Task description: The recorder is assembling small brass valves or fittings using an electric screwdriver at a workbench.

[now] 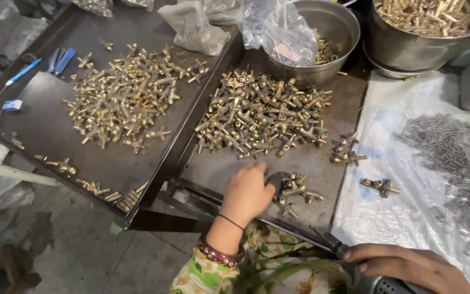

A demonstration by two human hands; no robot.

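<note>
My left hand (247,191) reaches onto the right dark metal tray (322,163), fingers curled around a small cluster of brass fittings with dark knobs (295,191). A big pile of the same fittings (262,114) lies further back on that tray. My right hand (409,267) rests at the lower right, wrapped around the grey handle of a power tool (373,284) whose dark tip (330,242) points toward the tray's front edge.
A second dark tray (44,130) on the left carries a pile of bare brass fittings (129,95). Two steel bowls (344,38) (409,49) hold brass parts at the back. A plastic sheet (403,163) on the right bears small grey screws (447,147).
</note>
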